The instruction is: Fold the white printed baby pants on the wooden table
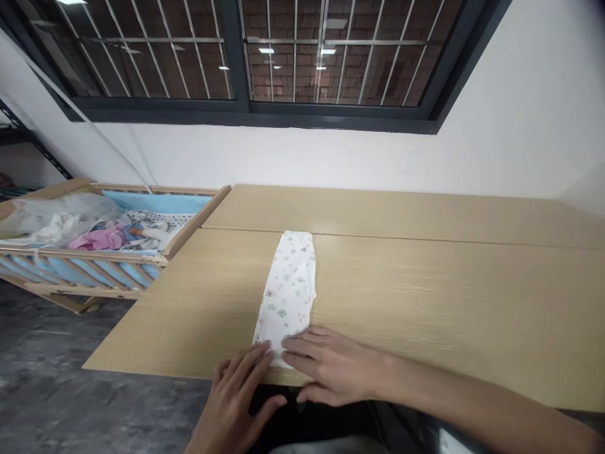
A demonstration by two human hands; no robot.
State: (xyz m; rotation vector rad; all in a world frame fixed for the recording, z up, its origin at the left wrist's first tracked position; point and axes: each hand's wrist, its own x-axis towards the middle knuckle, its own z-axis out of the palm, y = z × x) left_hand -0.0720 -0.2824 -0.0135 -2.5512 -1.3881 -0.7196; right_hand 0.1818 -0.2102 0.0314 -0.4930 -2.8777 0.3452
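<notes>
A small white cloth [288, 287] with a pale printed pattern lies folded into a long narrow strip on the wooden table [425, 296], running away from me. My left hand [236, 397] rests flat at the strip's near end, fingers stretched out on its left corner. My right hand [331, 369] lies flat beside it, fingertips pressing the same near end at the table's front edge. Neither hand grips anything.
A wooden baby cot [94, 258] with blue lining stands at the left of the table, holding pink and white clothes and a clear plastic bag. A white wall and a barred window are behind. Dark floor lies to the left.
</notes>
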